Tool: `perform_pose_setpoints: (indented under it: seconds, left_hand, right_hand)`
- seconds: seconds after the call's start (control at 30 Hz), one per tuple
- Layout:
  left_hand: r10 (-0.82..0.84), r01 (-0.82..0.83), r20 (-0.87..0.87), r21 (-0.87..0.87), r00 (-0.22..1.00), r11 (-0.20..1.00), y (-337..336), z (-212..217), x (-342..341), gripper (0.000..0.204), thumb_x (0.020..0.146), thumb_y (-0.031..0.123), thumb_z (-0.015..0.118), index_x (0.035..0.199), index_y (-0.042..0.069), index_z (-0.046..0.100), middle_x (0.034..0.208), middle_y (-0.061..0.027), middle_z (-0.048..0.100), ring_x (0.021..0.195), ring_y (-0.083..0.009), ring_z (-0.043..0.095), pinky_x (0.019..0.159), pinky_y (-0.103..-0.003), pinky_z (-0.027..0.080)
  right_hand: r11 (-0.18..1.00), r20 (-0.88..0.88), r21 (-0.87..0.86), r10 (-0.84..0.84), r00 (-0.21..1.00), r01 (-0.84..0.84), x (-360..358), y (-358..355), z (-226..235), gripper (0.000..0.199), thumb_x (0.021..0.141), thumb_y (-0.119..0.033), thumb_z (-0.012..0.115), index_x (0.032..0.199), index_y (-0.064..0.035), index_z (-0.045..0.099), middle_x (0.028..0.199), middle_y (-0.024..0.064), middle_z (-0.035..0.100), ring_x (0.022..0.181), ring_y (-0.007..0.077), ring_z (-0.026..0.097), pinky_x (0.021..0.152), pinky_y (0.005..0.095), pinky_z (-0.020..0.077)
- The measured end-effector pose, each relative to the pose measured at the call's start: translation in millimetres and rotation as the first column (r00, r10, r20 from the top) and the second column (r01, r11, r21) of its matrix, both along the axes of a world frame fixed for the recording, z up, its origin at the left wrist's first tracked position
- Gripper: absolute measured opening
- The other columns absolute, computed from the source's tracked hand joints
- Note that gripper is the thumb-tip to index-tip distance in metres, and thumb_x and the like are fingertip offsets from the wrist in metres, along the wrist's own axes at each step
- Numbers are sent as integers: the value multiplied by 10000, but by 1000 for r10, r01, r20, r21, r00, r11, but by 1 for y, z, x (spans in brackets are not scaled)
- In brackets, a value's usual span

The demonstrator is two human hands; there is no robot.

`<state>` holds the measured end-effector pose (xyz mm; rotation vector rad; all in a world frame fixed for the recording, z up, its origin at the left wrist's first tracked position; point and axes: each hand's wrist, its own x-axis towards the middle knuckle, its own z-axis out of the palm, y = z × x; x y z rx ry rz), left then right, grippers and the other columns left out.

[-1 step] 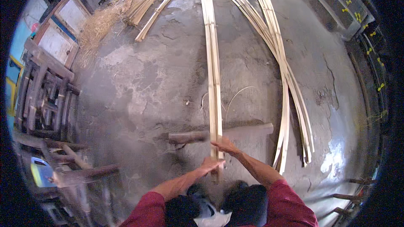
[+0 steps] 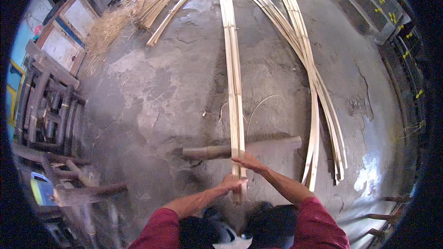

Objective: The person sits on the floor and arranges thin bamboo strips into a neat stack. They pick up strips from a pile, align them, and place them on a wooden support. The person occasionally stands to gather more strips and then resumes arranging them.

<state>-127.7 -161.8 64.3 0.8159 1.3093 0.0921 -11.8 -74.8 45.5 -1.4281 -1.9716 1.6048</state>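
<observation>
A long, narrow bundle of pale bamboo strips (image 2: 232, 64) runs away from me down the middle of the head view. Its near end lies across a short brown log (image 2: 207, 151) on the floor. Close to that end, my left hand (image 2: 233, 182) is closed round the strips. Slightly farther along, my right hand (image 2: 249, 161) grips the same bundle from its right side. The fingers of both hands are partly hidden.
More bamboo strips (image 2: 310, 64) lie crossed on the concrete floor to the right. Another bundle (image 2: 180, 7) rests at the far left by a straw heap (image 2: 108, 39). Wooden frames (image 2: 50, 106) line the left, with a blue-and-yellow container (image 2: 42, 189) among them.
The whole view has shifted very slightly, with the near floor and log a little lower. Both hands stay on the bamboo strips.
</observation>
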Motion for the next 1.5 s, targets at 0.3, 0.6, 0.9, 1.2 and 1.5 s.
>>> perform_pose_setpoints:
  seconds: [0.3,0.6,0.9,1.2,1.5]
  left_hand:
    - [151,-218,206,361,967,907,31,3,2,421,670,303,689,916,3,525,796,-86,591,765,-159,570,693,-302,457]
    - [250,-279,126,347,960,895,45,-24,9,450,757,418,589,893,-9,545,769,-70,587,717,-150,556,655,-306,454]
    - [388,-445,282,177,877,878,31,-84,-25,372,810,339,536,852,-28,576,724,-82,588,626,-146,553,546,-303,450]
    - [395,-546,508,186,765,817,49,-64,-10,350,737,201,655,988,-8,529,907,-99,597,811,-170,574,724,-322,467]
    - [452,-485,195,180,870,856,36,-53,-10,342,759,126,613,1059,4,504,977,-91,582,883,-186,558,757,-332,460]
  right_hand:
    - [933,-66,21,-356,932,358,6,33,20,628,725,-528,546,805,94,516,624,211,559,571,256,566,519,381,453]
    - [971,99,-84,-213,972,222,19,59,-26,657,734,-598,465,682,46,585,617,146,571,595,228,560,557,378,432]
    - [933,152,-217,-257,954,286,46,64,-23,372,766,-366,591,890,-17,559,676,85,592,605,210,603,484,317,479]
    - [698,807,470,-92,583,-540,81,101,-43,636,645,-102,618,1213,-136,333,1252,119,322,1159,280,313,893,552,278]
    - [765,670,458,37,741,-453,110,81,-58,651,576,-80,688,1155,-159,402,1116,92,447,1042,281,424,860,514,302]
